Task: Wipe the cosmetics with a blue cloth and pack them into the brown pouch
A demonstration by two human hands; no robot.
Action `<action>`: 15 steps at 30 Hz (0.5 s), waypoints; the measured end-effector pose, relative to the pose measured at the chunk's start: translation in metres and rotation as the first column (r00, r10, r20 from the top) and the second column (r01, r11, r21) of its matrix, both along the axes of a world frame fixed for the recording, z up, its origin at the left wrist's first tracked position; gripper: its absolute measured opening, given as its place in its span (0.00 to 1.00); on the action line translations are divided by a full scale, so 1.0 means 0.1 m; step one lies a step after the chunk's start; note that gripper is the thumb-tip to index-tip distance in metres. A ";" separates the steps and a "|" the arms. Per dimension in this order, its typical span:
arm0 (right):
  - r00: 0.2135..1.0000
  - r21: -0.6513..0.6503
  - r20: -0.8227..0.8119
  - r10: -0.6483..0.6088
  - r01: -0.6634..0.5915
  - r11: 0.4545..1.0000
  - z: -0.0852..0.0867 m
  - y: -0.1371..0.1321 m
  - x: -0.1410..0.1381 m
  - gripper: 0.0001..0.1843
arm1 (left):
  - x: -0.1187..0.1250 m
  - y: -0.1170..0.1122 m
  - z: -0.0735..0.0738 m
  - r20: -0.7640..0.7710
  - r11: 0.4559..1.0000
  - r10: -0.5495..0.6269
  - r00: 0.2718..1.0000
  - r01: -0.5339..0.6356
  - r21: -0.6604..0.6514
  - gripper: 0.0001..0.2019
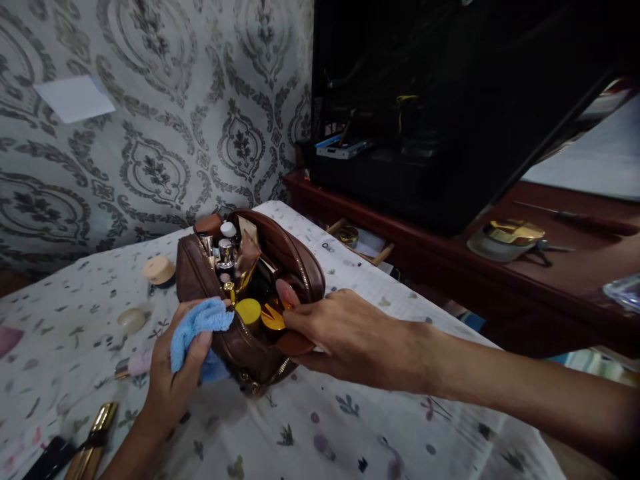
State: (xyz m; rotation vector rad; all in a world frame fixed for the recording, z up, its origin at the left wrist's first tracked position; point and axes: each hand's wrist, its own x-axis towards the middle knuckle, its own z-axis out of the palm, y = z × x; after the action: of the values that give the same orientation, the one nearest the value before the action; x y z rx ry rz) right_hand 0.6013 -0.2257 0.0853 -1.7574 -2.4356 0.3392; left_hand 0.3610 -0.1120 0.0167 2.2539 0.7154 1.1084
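Observation:
An unzipped brown cosmetic bag [200,267] sits on the patterned cloth, packed with small bottles and tubes. My left hand [173,373] is closed around a light blue cloth [197,330] and rests against the bag's near left edge. At the bag's right end my right hand [350,340] pinches its brown edge, with the fingertips partly hidden. Close to those fingers lie a round yellow lid [249,311], a yellow-orange item [273,318] and a pink oval piece [287,293]. A silver-capped bottle [225,253] and a white-capped bottle [229,231] stand farther back.
Left of the bag are a beige-lidded jar [159,270], a pale round item [131,321], a pinkish tube [140,363] and a gold tube [97,437]. A dark red cabinet [430,267] with a black screen [425,120] borders the right. A gold-lidded jar [510,239] stands on it.

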 end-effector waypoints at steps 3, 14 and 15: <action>0.996 0.012 -0.085 -0.006 0.007 1.000 -0.04 -0.02 0.02 0.04 | 0.01 -0.01 0.00 -0.011 1.000 0.020 1.000 -0.020 0.008 0.15; 0.939 0.382 -0.319 0.126 0.006 0.924 -0.37 -0.19 -0.02 0.11 | 0.08 -0.09 0.10 0.016 0.993 0.016 1.000 -0.018 0.117 0.14; 0.934 0.429 -0.327 0.144 0.011 0.903 -0.42 -0.21 -0.02 0.12 | 0.09 -0.11 0.11 0.023 0.989 0.024 0.999 -0.027 0.145 0.14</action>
State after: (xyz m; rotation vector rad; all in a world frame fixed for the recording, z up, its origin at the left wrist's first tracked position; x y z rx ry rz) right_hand 0.5990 -0.2470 0.0437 -1.3020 -2.1137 0.1007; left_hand 0.3705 -0.1231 0.0282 2.3561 0.6757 1.2315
